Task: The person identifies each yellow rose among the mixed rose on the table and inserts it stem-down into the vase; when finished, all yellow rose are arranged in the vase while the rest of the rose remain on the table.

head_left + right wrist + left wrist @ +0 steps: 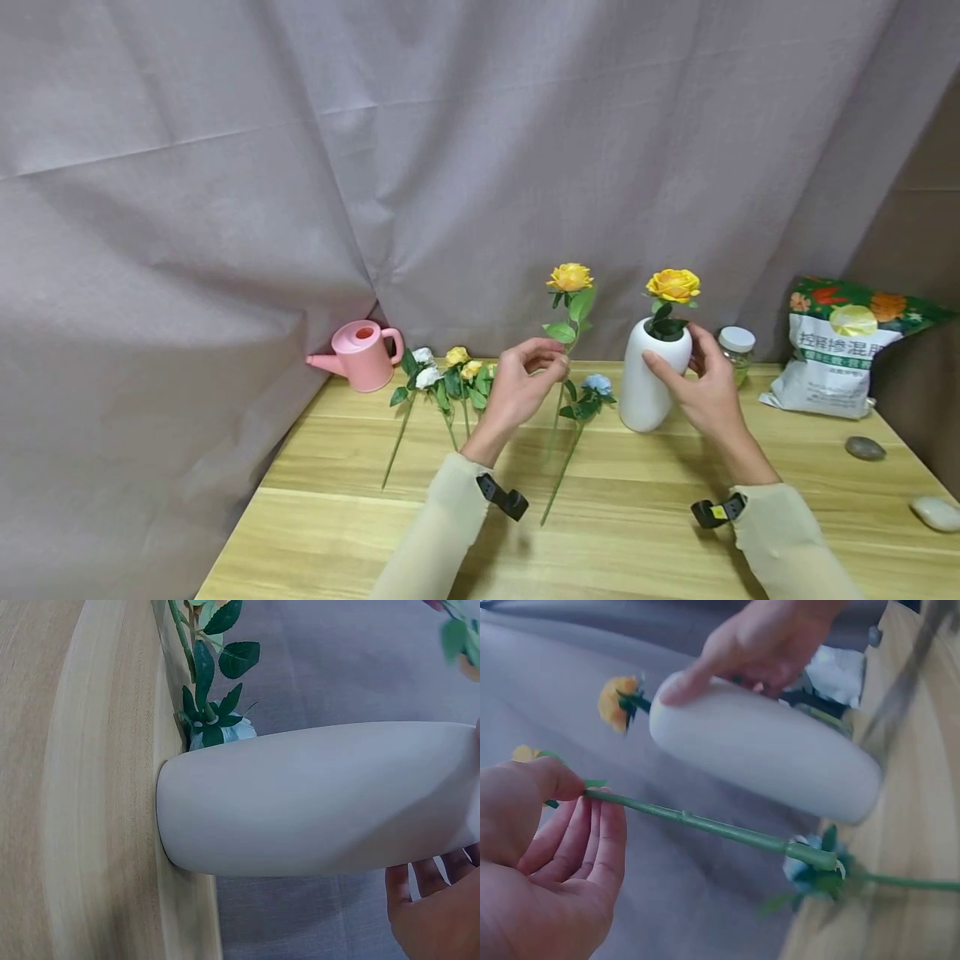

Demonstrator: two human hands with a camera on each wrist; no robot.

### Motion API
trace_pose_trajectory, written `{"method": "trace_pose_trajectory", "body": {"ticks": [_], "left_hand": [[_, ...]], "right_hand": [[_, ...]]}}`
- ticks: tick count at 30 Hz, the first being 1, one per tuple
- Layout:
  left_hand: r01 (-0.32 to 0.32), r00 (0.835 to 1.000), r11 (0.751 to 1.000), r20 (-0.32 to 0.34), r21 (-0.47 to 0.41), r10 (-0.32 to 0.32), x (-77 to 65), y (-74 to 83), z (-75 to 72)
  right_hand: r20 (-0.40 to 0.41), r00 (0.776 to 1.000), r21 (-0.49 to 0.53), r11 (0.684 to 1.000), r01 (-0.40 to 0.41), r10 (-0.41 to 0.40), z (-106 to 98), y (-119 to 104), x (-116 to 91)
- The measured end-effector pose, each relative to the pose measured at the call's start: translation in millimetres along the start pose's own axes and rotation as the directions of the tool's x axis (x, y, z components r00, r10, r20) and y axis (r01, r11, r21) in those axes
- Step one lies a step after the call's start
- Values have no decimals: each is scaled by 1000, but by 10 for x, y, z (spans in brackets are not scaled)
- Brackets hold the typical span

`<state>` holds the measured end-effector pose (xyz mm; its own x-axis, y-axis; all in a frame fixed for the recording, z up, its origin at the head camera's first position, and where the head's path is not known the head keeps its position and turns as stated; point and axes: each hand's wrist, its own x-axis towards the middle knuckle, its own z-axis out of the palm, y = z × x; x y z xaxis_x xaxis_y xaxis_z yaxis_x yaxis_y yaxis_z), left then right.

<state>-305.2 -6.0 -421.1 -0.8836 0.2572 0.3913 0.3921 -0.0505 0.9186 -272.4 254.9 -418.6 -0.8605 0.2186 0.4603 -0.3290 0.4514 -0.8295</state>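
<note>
My left hand (525,382) pinches the green stem (731,831) of a yellow rose (571,277) between thumb and fingers. The bloom is up and the stem's lower end hangs free, left of the white vase (645,387). Around the vase's upper part, my right hand (708,390) holds it with the thumb in front and the fingers behind. The vase stands upright on the table, its base touching the wood in the right wrist view. Another yellow rose (673,286) rises from the vase's mouth. Behind the held stem lies a blue flower (597,384) on the table.
White flowers (428,377) and smaller yellow flowers (471,369) lie left on the wooden table (315,508). A pink watering can (363,358) stands at the back left. At right are a lidded jar (737,340), a fertilizer bag (832,367), a dark stone (865,448) and a pale stone (936,514).
</note>
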Motion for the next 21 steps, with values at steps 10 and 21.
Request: {"method": "trace_pose_trajectory", "body": {"ticks": [10, 21], "left_hand": [[-190, 981, 981, -54, -27, 188, 374, 402, 281], [-440, 878, 892, -262, -105, 402, 637, 1049, 505]], "right_hand": [[-6, 999, 10, 999, 37, -37, 0, -18, -5], [-5, 1000, 17, 999, 27, -27, 8, 21, 4]]}}
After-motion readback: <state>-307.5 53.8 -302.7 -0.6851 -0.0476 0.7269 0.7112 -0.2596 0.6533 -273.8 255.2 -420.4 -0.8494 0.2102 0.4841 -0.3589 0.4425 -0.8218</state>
